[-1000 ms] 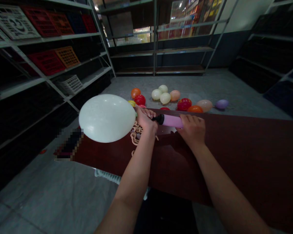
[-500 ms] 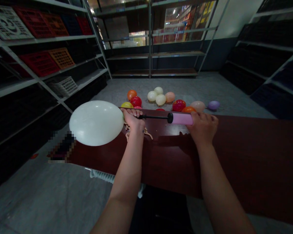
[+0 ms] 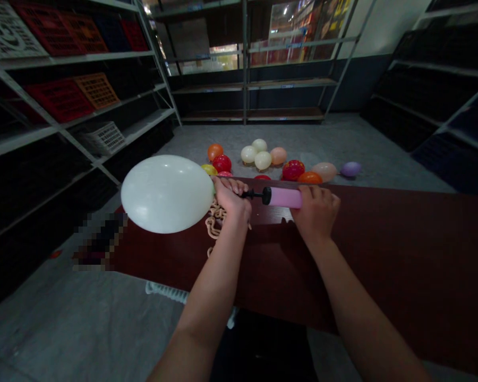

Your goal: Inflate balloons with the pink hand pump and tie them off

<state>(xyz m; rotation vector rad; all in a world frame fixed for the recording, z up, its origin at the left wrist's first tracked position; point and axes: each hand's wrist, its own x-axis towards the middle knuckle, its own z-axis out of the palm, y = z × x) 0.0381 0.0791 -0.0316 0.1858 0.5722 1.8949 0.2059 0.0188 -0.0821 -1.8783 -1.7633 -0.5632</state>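
Observation:
A large white balloon (image 3: 167,193) is inflated at the left, its neck end running into my left hand (image 3: 231,197). That hand is closed round the balloon's neck and the black end of a hand balloon pump (image 3: 286,197). My right hand (image 3: 316,209) wraps round the far end of the pump's pink barrel. Only a short stretch of black rod shows between barrel and left hand. The fingers hide how the balloon's neck meets the pump. Beneath my left wrist lie limp, uninflated peach-coloured balloons (image 3: 214,225) on the dark red-brown table (image 3: 279,270).
On the floor beyond the table rest several inflated balloons, among them cream (image 3: 262,160), red (image 3: 293,170) and purple (image 3: 351,169) ones. Shelving with crates (image 3: 63,98) stands left; more racks (image 3: 287,83) line the back and right. A blurred patch (image 3: 101,241) covers the table's left corner.
The right hand has pushed the pink barrel leftward toward my left hand, so less black rod shows. Balloon and left hand have shifted slightly right and the balloon sits a little higher.

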